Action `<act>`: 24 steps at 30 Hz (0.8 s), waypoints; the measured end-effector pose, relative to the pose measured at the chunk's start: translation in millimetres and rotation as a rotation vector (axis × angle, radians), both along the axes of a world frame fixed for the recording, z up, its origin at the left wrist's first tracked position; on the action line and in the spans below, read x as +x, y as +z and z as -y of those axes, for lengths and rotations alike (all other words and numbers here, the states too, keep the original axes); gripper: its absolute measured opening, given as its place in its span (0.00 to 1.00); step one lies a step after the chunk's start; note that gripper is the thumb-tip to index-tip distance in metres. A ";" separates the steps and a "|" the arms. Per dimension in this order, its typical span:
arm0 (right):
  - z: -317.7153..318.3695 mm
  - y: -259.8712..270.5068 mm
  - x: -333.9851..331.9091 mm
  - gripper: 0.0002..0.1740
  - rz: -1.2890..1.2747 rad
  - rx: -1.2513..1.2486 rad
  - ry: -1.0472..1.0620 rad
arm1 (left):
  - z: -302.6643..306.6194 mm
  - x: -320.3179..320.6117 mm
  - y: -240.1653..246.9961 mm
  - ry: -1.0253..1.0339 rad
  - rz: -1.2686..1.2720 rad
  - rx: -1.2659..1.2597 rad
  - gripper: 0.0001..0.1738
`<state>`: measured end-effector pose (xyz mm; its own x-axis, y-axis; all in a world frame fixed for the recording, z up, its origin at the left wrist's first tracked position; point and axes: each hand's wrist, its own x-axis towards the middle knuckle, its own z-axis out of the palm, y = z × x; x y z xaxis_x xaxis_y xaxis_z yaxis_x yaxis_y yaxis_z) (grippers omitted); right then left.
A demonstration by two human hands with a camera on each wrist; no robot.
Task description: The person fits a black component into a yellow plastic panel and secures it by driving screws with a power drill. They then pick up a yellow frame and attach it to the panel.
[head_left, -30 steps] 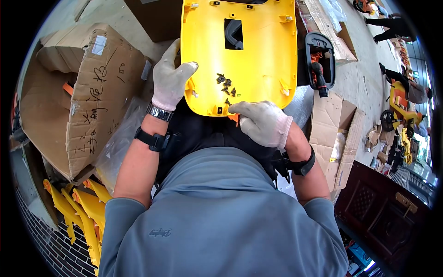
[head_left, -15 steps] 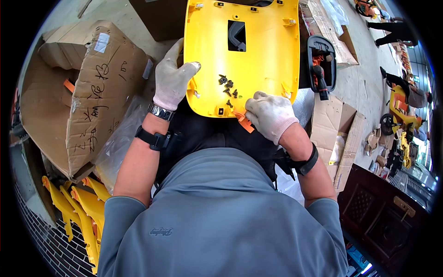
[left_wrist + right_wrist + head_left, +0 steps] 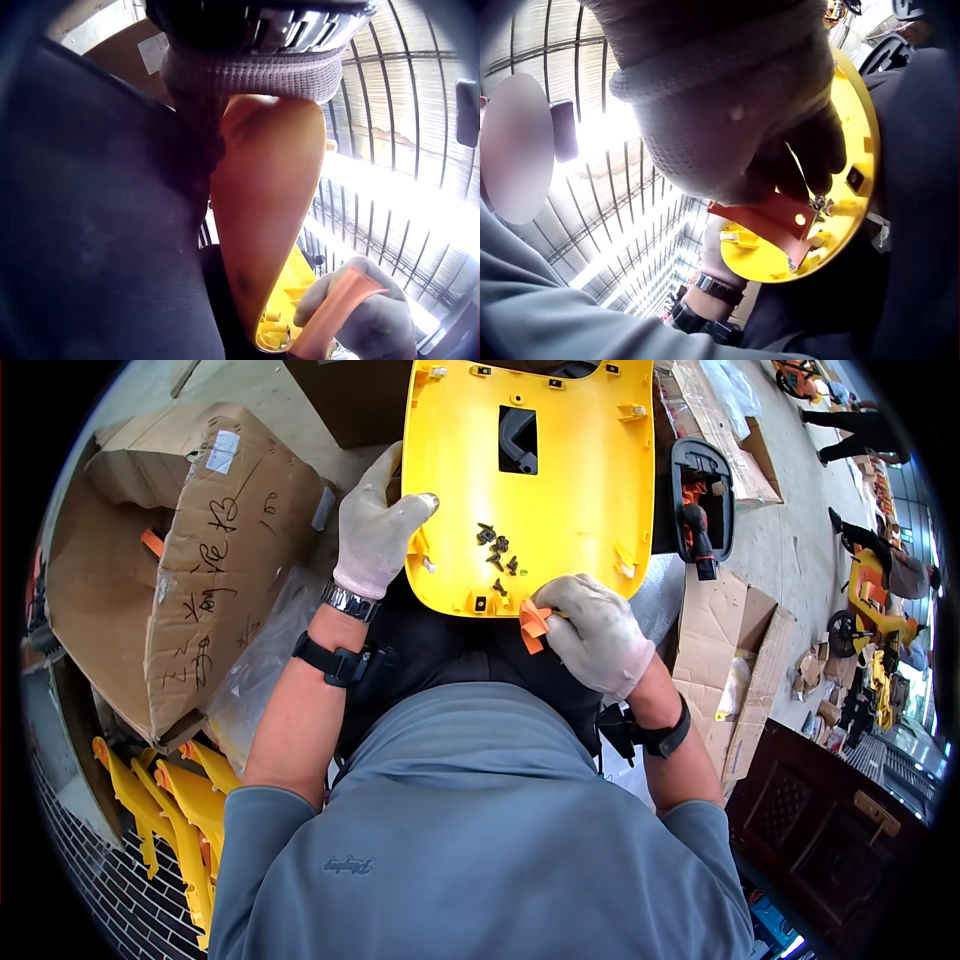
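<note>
Items counted: one yellow panel (image 3: pixel 560 470); one orange piece (image 3: pixel 533 624); small dark screws (image 3: pixel 497 550) on the panel, roughly six, exact count unclear; two gloved hands, left hand (image 3: pixel 372 530) and right hand (image 3: pixel 592 625); one power drill (image 3: pixel 697 525); one large cardboard box (image 3: pixel 215 560); yellow curved parts (image 3: pixel 185 810), at least three.

The yellow panel (image 3: pixel 540 480) is moulded plastic, smooth with a soft sheen. The orange piece (image 3: pixel 533 622) is plastic too, smooth but duller. Both hands, the left hand (image 3: pixel 372 535) and the right hand (image 3: pixel 595 630), wear pale knitted cloth gloves, coarse and matt. The screws (image 3: pixel 497 550) are dark metal. The watch band (image 3: pixel 347 601) is polished metal. The cardboard box (image 3: pixel 215 560) is brown paperboard, rough, creased and matt. The shirt (image 3: pixel 470 830) is grey-blue cloth, matt.
</note>
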<state>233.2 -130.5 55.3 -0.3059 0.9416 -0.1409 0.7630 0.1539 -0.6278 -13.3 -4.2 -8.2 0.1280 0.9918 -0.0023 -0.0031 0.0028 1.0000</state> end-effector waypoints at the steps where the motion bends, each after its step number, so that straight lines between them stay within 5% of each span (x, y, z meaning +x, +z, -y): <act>1: 0.4 8.3 -0.6 0.09 0.005 -0.064 -0.049 | -1.0 -0.5 -0.5 -0.003 -0.021 0.006 0.35; 3: -2.8 18.0 -2.6 0.11 0.041 -0.189 -0.105 | -0.9 -0.6 1.2 -0.006 -0.041 0.008 0.35; 9: -9.2 -5.2 -7.4 0.09 0.185 0.214 0.201 | 0.5 1.6 5.2 -0.021 -0.014 -0.026 0.38; 24: -4.7 -39.6 -26.0 0.05 0.160 0.304 0.097 | -2.2 -0.3 -0.5 -0.020 0.008 0.013 0.37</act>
<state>207.2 -125.8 15.7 -0.3929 0.9154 0.0879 0.8207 0.3922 -0.4155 -13.6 -2.0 -8.7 0.1476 0.9890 0.0121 -0.0117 -0.0105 0.9999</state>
